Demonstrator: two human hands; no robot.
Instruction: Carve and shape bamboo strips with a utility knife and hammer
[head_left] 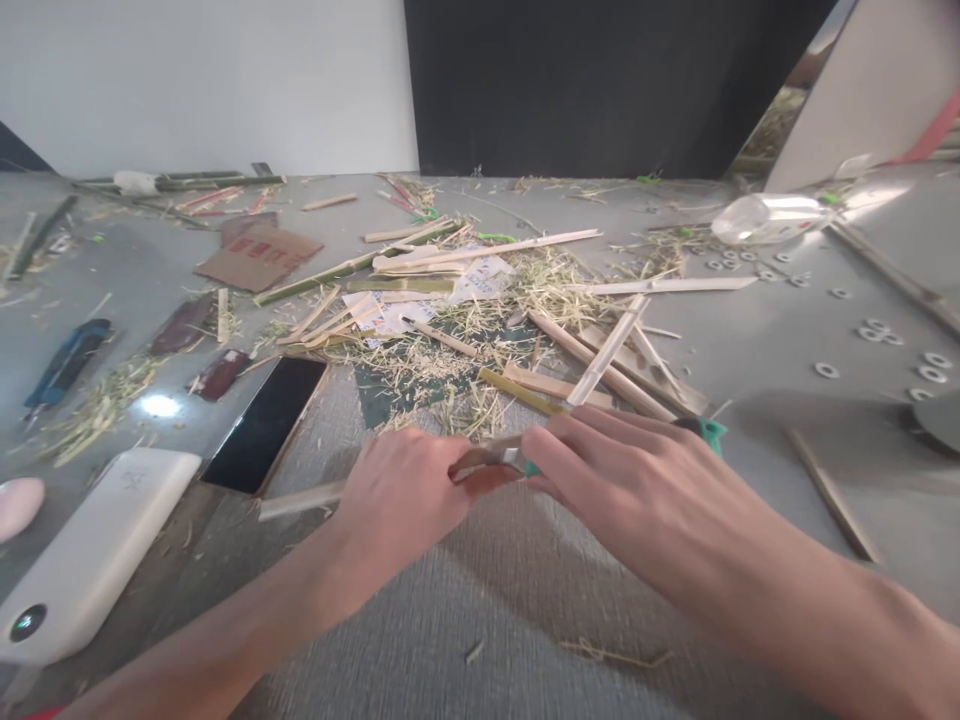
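My left hand (409, 485) is closed around a pale bamboo strip (300, 500), whose end sticks out on the left. Closed as well, my right hand (615, 470) grips a tool with a green handle (709, 434), probably a knife. A short metal part of it shows between the hands, against the strip; the rest is hidden by my fingers. Just beyond my hands lies a heap of bamboo shavings (420, 370) with split bamboo pieces (611, 350) on and around it.
To the left lie a black phone (266, 425), a white power bank (97, 550), a blue tool (67, 370) and torn cardboard (259, 253). On the right are a clear plastic bottle (769, 218), several white rings (826, 370) and a thin stick (832, 495).
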